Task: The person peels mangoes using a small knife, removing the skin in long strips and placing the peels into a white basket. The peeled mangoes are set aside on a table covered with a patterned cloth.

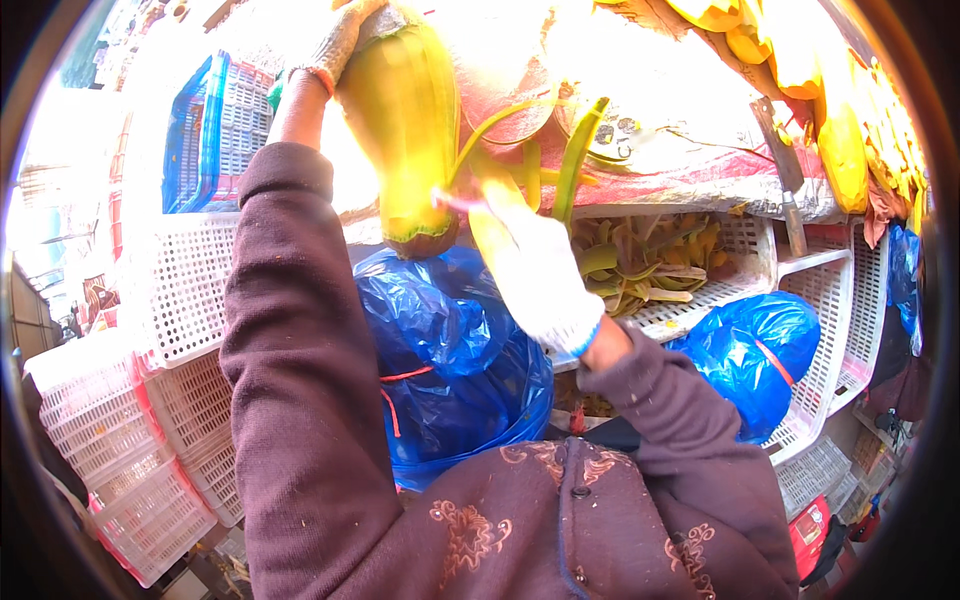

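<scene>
A large, long squash [409,127] stands tilted before me, yellow where the skin is off and green along its sides and lower tip. My left hand [341,49], in a knit work glove, grips its far end near the top of the view. Around a peeler [454,201], whose pinkish head is blurred against the lower part of the squash, my right hand [544,274] is closed in a white glove. Strips of green peel [579,161] hang beside that hand. The peeler's handle is mostly hidden by the glove.
Peelings [645,262] fill a white plastic crate under the sack-covered work surface [675,165]. A cleaver [780,161] lies at its right edge, near yellow peeled squashes [844,154]. Blue plastic [465,360] covers my lap. More crates [191,285] are stacked at left.
</scene>
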Demonstrator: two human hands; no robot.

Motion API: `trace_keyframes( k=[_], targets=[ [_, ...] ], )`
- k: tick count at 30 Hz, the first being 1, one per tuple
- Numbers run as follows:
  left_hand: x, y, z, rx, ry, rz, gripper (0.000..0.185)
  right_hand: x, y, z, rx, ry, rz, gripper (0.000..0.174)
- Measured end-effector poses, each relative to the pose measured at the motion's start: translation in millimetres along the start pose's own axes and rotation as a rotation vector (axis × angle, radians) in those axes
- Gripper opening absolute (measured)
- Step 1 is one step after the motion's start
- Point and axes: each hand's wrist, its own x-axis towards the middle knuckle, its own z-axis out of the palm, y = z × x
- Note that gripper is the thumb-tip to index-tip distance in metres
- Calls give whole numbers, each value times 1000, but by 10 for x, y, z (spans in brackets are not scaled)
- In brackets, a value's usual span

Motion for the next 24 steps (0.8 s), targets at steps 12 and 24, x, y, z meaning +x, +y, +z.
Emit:
trace_keyframes(
  k=[12,24],
  targets=[
    [145,-164,-70,107,28,92,43,1609,512,-262,-56,132,-314,26],
    [94,-184,-112,-84,37,-29,47,1565,588,174,-236,514,-645,24]
  ],
)
